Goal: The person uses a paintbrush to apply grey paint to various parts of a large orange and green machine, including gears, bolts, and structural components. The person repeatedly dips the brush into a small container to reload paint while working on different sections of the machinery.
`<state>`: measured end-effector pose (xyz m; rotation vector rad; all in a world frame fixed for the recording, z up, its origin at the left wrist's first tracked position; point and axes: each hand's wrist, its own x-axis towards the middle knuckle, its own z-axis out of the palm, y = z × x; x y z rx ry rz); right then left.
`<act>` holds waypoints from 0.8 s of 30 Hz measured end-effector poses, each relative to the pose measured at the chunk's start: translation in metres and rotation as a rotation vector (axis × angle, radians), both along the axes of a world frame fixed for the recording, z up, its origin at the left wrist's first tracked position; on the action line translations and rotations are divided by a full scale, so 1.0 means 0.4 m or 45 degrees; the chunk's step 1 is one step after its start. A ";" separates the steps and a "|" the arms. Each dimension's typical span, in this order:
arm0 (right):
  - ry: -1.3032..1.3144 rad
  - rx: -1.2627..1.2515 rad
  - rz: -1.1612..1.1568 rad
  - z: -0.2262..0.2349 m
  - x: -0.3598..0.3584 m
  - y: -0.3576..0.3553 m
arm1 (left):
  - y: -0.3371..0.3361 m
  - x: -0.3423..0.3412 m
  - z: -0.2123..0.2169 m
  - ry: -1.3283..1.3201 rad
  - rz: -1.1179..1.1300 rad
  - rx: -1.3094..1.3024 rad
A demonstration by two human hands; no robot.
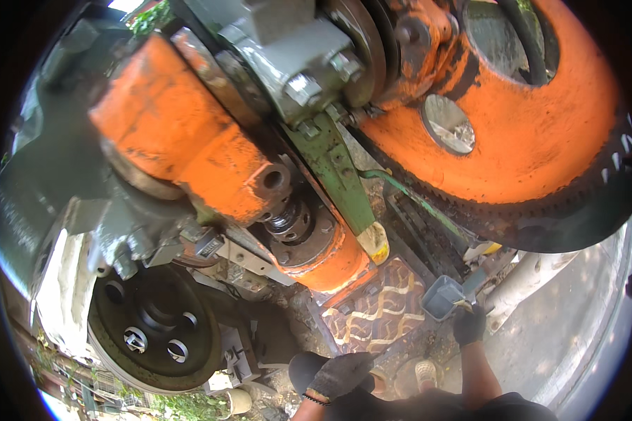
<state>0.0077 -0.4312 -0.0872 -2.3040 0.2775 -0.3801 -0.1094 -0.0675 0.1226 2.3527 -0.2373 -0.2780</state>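
My right hand (469, 325), in a dark work glove, is closed at the near right rim of a small grey square-sided container (442, 298). A small pale tip shows at its fingers; I cannot make out what it is. My left hand (340, 375), gloved and with a dark beaded band at the wrist, lies flat by my dark-clothed knee (307, 369), fingers stretched to the right. Ahead of both hands is a brown patterned mat (376, 316). Beyond it stands a machine with an orange cylinder (333, 259) and an orange block-shaped arm (182, 133).
A large orange toothed wheel (519, 151) hangs at the upper right above a pale log-like piece (530, 281). A dark wheel with round holes (154, 326) stands at the left. A green bracket (333, 168) runs down the middle. Concrete floor (534, 344) lies at the right.
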 end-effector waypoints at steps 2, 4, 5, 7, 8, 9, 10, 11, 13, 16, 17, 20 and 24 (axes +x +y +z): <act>-0.092 0.341 0.033 0.072 0.003 0.022 | 0.030 -0.044 -0.027 -0.094 0.054 -0.125; -0.215 0.175 0.076 0.166 -0.008 0.019 | 0.032 -0.048 -0.023 -0.232 0.040 -0.187; -0.275 -0.148 0.139 0.244 -0.013 0.022 | 0.033 -0.060 -0.014 -0.254 0.068 -0.202; -0.209 0.030 0.183 0.354 -0.022 0.057 | 0.032 -0.083 0.010 -0.262 0.130 -0.215; -0.259 0.035 0.227 0.414 -0.024 0.069 | 0.028 -0.088 0.016 -0.262 0.153 -0.220; -0.305 0.043 0.269 0.479 -0.030 0.077 | 0.027 -0.094 0.019 -0.261 0.173 -0.223; -0.351 0.052 0.310 0.533 -0.030 0.084 | 0.027 -0.099 0.023 -0.260 0.195 -0.226; -0.372 0.130 0.304 0.570 -0.030 0.089 | 0.027 -0.105 0.025 -0.261 0.214 -0.236; -0.409 0.290 0.287 0.625 -0.022 0.089 | 0.030 -0.124 0.029 -0.237 0.279 -0.261; -0.419 1.896 0.634 0.680 0.046 0.086 | 0.053 -0.160 -0.022 -0.403 0.288 0.333; -0.529 1.800 0.610 0.712 0.059 0.097 | 0.068 -0.181 -0.065 -0.603 0.263 0.898; -0.812 0.778 0.373 0.836 0.053 0.154 | 0.046 -0.215 -0.003 -0.525 0.472 0.504; -0.760 1.522 0.532 0.878 0.085 0.188 | 0.031 -0.223 0.039 -0.780 0.544 0.230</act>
